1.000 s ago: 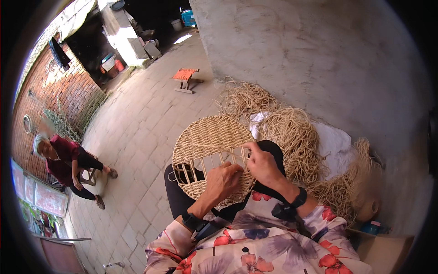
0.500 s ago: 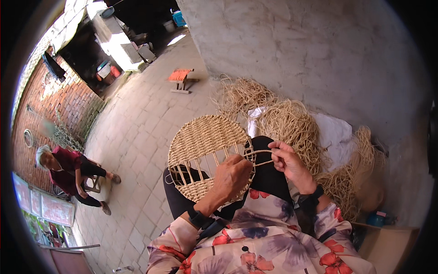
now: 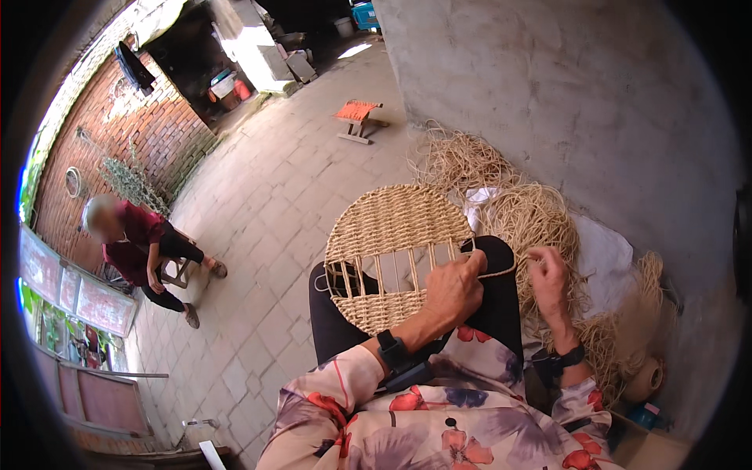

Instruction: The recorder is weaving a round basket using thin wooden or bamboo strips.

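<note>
On my lap lies a round woven straw-cord piece (image 3: 399,215), its upper part densely woven. Bare warp cords cross a gap in its lower half, with a narrow woven band below. My left hand (image 3: 457,291) is closed at the right edge of the gap, its fingers pinching a cord. From there a loose strand of cord (image 3: 500,273) bends out to the right over my dark knee. My right hand (image 3: 548,286) is held up to the right, away from the woven piece. Its fingers are loosely curled and apart, slightly blurred, with no cord visible in them.
Heaps of loose straw cord (image 3: 536,227) lie on white sacking (image 3: 603,262) by the grey wall (image 3: 564,102). A stool with an orange seat (image 3: 359,111) stands ahead on the paving. At left a person in dark red (image 3: 141,243) sits on a low wooden seat.
My right hand has let go of the cord and moved right, away from the woven piece. My left hand stays closed at its edge. The whole view has shifted.
</note>
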Demonstrator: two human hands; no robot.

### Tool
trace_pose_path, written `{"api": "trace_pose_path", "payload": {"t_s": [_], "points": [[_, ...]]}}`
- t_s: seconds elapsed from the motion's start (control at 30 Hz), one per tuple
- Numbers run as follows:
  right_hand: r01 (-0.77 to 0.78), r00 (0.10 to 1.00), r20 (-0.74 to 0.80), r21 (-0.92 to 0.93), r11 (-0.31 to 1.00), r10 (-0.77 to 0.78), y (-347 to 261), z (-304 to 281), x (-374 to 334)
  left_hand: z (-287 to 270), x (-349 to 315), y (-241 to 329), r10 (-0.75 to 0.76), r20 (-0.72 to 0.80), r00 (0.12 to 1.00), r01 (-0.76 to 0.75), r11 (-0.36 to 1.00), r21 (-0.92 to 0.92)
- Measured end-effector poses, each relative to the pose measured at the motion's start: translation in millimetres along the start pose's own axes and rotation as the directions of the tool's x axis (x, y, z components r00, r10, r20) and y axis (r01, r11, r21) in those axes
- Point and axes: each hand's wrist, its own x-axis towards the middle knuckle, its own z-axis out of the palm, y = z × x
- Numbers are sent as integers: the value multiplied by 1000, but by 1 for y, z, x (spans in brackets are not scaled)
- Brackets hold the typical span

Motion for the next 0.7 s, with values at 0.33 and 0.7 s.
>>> {"api": "trace_pose_path", "payload": {"t_s": [0.33,0.7], "points": [[356,910,279,-143,924,-307,-55,28,-23,7,3,-2,141,-61,988,-135,987,90],[156,987,35,11,988,-156,-53,69,-29,-32,32,-31,281,257,925,-256,958,-127]]}}
